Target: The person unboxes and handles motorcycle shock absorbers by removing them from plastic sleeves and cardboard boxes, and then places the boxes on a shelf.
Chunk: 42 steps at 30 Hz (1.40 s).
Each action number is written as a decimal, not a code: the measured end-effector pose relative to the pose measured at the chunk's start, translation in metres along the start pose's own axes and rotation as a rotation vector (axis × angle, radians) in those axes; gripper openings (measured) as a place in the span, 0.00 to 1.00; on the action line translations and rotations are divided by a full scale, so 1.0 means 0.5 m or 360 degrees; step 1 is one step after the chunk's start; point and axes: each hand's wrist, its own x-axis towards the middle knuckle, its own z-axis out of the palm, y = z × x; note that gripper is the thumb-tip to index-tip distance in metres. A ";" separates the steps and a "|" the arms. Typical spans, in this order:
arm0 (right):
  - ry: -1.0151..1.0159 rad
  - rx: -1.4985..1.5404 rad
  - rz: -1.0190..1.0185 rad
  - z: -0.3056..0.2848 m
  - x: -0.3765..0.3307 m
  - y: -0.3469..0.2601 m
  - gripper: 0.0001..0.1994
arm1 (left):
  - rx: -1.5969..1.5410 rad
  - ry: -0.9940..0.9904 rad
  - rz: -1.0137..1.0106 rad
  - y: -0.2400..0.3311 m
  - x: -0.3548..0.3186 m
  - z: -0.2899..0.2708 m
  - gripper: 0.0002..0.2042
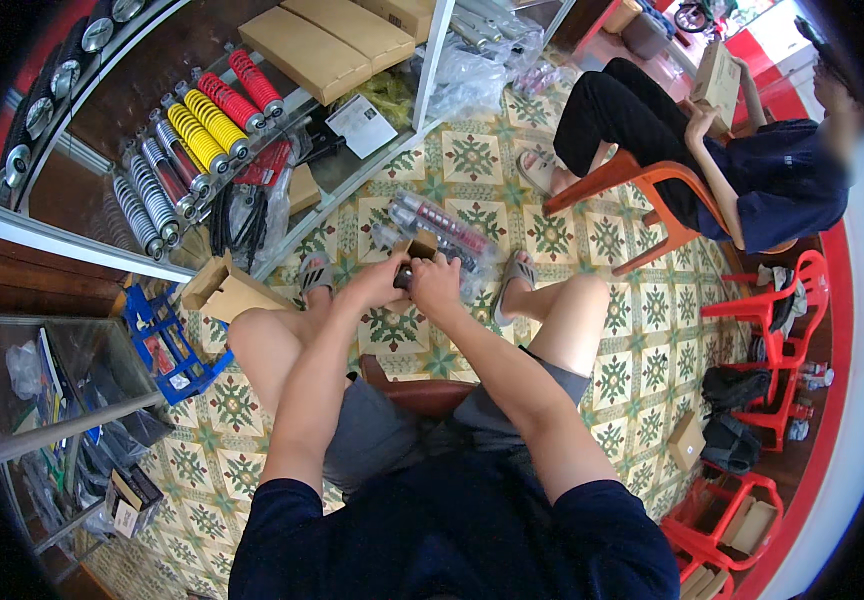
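The held carton (416, 242) is brown — floor tiles (473, 155) cream with green florals — springs (214, 124) red, yellow, silver.

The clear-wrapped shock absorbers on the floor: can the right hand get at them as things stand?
Probably yes, by leaning down: the shock absorbers lie just ahead; only the small cardboard box, where the right hand is busy, seems in the way.

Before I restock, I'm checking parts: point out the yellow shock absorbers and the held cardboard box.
Yellow shock absorbers (213, 119): head view, on one's coil spring.
Held cardboard box (420, 243): head view, on its far end.
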 end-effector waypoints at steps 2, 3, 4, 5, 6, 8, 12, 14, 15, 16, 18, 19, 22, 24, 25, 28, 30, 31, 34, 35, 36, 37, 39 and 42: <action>-0.0134 -0.0060 -0.0060 -0.009 -0.004 0.010 0.09 | -0.0076 0.0083 -0.0028 0.012 0.000 -0.003 0.37; -0.0131 -0.0060 -0.0067 -0.011 -0.009 0.019 0.09 | -0.0058 -0.0041 -0.0021 0.027 -0.004 -0.015 0.41; -0.0147 -0.0062 -0.0121 -0.013 -0.012 0.025 0.10 | -0.0034 -0.0151 -0.0026 0.034 -0.008 -0.027 0.45; -0.0163 -0.0065 -0.0177 -0.015 -0.012 0.031 0.12 | -0.0007 -0.0164 -0.0043 0.036 -0.003 -0.022 0.46; -0.0156 -0.0050 -0.0202 -0.021 -0.009 0.028 0.12 | 0.0000 -0.0143 -0.0064 0.026 -0.003 -0.021 0.46; -0.0194 -0.0013 -0.0318 -0.045 -0.006 0.024 0.14 | 0.0084 -0.0134 -0.0036 0.007 -0.004 -0.015 0.45; -0.0116 0.0124 -0.0510 -0.113 0.007 0.035 0.16 | 0.0041 -0.0034 -0.0012 0.003 0.003 -0.010 0.46; -0.0073 0.0209 -0.0535 -0.167 0.013 0.039 0.16 | 0.0037 -0.0060 -0.0041 0.020 -0.004 -0.022 0.44; -0.0023 0.0300 -0.0549 -0.203 0.015 0.044 0.16 | 0.0045 -0.0092 -0.0065 0.032 -0.007 -0.025 0.42; -0.0035 0.0288 -0.0603 -0.232 0.019 0.042 0.16 | 0.0018 -0.0047 -0.0083 0.018 -0.008 -0.020 0.42; 0.0116 0.0507 -0.0537 -0.294 0.025 0.045 0.15 | -0.0136 -0.0069 0.0071 -0.008 -0.001 -0.010 0.43; 0.0098 0.0500 -0.0556 -0.324 0.028 0.052 0.15 | -0.0157 -0.0054 0.0064 0.006 -0.007 -0.016 0.43; 0.0251 0.0529 -0.0339 -0.442 0.034 0.064 0.15 | -0.0028 -0.0081 0.0026 0.030 -0.016 -0.017 0.43; 0.0340 0.0739 -0.0249 -0.534 0.050 0.059 0.13 | 0.0021 0.0190 0.0077 0.004 -0.010 0.004 0.45; 0.0386 0.0900 -0.0181 -0.577 0.053 0.068 0.12 | 0.0011 0.0184 0.0087 0.021 -0.007 0.005 0.45; 0.0497 0.1268 -0.0105 -0.659 0.079 0.105 0.12 | 0.0121 0.0038 -0.0315 0.052 -0.008 -0.009 0.43; 0.0658 0.1127 -0.0157 -0.697 0.101 0.115 0.13 | 0.0158 0.0139 -0.0292 0.035 -0.005 0.001 0.41; 0.0662 0.1111 -0.0153 -0.699 0.110 0.122 0.13 | 0.0153 0.0136 -0.0276 0.029 -0.005 0.001 0.41; 0.0711 0.1150 0.0020 -0.655 0.150 0.164 0.11 | 0.0180 0.0073 -0.0128 0.025 -0.003 0.000 0.38; 0.0759 0.1002 0.0005 -0.623 0.169 0.189 0.14 | 0.0154 0.0128 -0.0112 0.027 -0.001 0.002 0.36; 0.0801 0.0866 -0.0006 -0.590 0.185 0.207 0.17 | 0.0133 0.0179 -0.0109 0.025 -0.002 0.003 0.34; 0.0784 0.0686 0.0111 -0.562 0.189 0.209 0.19 | 0.0134 0.0157 -0.0112 0.043 -0.009 -0.002 0.34; 0.0752 0.0766 0.0200 -0.465 0.207 0.240 0.18 | 0.0340 0.0290 -0.0294 0.077 -0.017 -0.008 0.26; 0.0788 0.0653 0.0367 -0.326 0.233 0.281 0.20 | 0.0443 0.0315 -0.0465 0.080 0.008 -0.003 0.24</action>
